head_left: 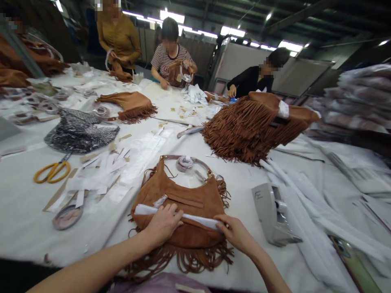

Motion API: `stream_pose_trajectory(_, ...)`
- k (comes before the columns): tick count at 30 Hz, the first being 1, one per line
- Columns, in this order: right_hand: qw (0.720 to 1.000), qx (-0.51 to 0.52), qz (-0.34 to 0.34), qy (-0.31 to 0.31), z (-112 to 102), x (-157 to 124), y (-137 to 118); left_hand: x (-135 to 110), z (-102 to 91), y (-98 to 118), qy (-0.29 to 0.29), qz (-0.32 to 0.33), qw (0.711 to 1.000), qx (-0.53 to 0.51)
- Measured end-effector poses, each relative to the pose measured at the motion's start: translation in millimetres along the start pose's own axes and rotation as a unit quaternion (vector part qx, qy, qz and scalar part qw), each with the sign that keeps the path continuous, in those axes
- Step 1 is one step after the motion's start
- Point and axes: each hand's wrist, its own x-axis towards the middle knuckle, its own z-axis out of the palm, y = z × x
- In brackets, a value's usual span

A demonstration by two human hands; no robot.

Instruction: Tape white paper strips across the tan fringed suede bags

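Observation:
A brown suede fringed handbag (183,199) lies flat on the white table (21,215) right in front of me, its strap wrapped in paper at the top. A long white paper strip (143,209) lies across the bag's body. My left hand (163,224) presses down on the strip near its left part, fingers curled over it. My right hand (236,234) pinches the strip's right end between thumb and fingers.
Yellow-handled scissors (51,171) and loose paper strips (97,171) lie to the left. A pile of fringed bags (250,126) sits at the right, a grey tool (271,215) nearer. Three other people work at the table's far side.

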Motion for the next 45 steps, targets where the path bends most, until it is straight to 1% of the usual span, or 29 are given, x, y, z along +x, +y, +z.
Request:
stream_pose_trajectory(3, 1.0, 0.021, 0.004, 0.02, 5, 1, 7, 2, 2.2, 0, 0.004, -0.007, 1.0, 0.003)
stream_pose_trajectory(7, 1.0, 0.004, -0.009, -0.004, 9, 7, 8, 4, 6.3, -3, 0.006, -0.004, 1.0, 0.006)
stream_pose_trajectory(9, 0.999, -0.032, -0.021, -0.022, 6, 7, 5, 5, 9.2, -4, 0.001, 0.0, 1.0, 0.007)
stream_pose_trajectory(11, 0.995, -0.09, -0.032, -0.029, 2, 4, -1, 5, 12.6, -5, -0.003, 0.009, 1.0, 0.012)
stream_pose_trajectory(13, 0.986, -0.164, -0.036, -0.006, 0, 3, -12, 5, 15.7, -6, -0.002, 0.019, 1.0, 0.018)
stream_pose_trajectory(15, 0.974, -0.218, -0.052, 0.038, 5, 4, -26, 5, 18.1, -6, 0.002, 0.025, 0.999, 0.021)
stream_pose_trajectory(17, 0.967, -0.224, -0.093, 0.077, 18, 9, -39, 5, 19.3, -6, 0.007, 0.025, 0.999, 0.024)
stream_pose_trajectory(19, 0.964, -0.207, -0.135, 0.098, 39, 15, -48, 5, 19.5, -5, 0.013, 0.022, 0.999, 0.027)
stream_pose_trajectory(20, 0.963, -0.204, -0.144, 0.104, 50, 17, -49, 4, 19.2, -5, 0.015, 0.022, 0.999, 0.027)
stream_pose_trajectory(23, 0.958, -0.215, -0.133, 0.137, 80, 22, -45, 3, 17.2, -5, 0.018, 0.022, 0.999, 0.028)
stream_pose_trajectory(26, 0.952, -0.215, -0.111, 0.185, 92, 22, -37, 2, 13.8, -6, 0.02, 0.026, 0.998, 0.049)
stream_pose_trajectory(28, 0.95, -0.216, -0.112, 0.195, 92, 22, -34, 2, 11.8, -8, 0.022, 0.029, 0.998, 0.057)
stream_pose_trajectory(31, 0.948, -0.218, -0.133, 0.19, 89, 25, -33, 4, 11.6, -12, 0.014, 0.035, 0.998, 0.045)
stream_pose_trajectory(37, 0.954, -0.191, -0.154, 0.173, 87, 36, -24, 10, 20.4, -17, -0.004, 0.021, 1.0, 0.008)
stream_pose_trajectory(42, 0.966, -0.157, -0.138, 0.152, 85, 46, -17, 17, 27.2, -21, -0.001, 0.007, 1.0, -0.023)
stream_pose_trajectory(45, 0.972, -0.141, -0.122, 0.145, 83, 51, -16, 23, 26.7, -22, 0.0, 0.008, 0.999, -0.045)
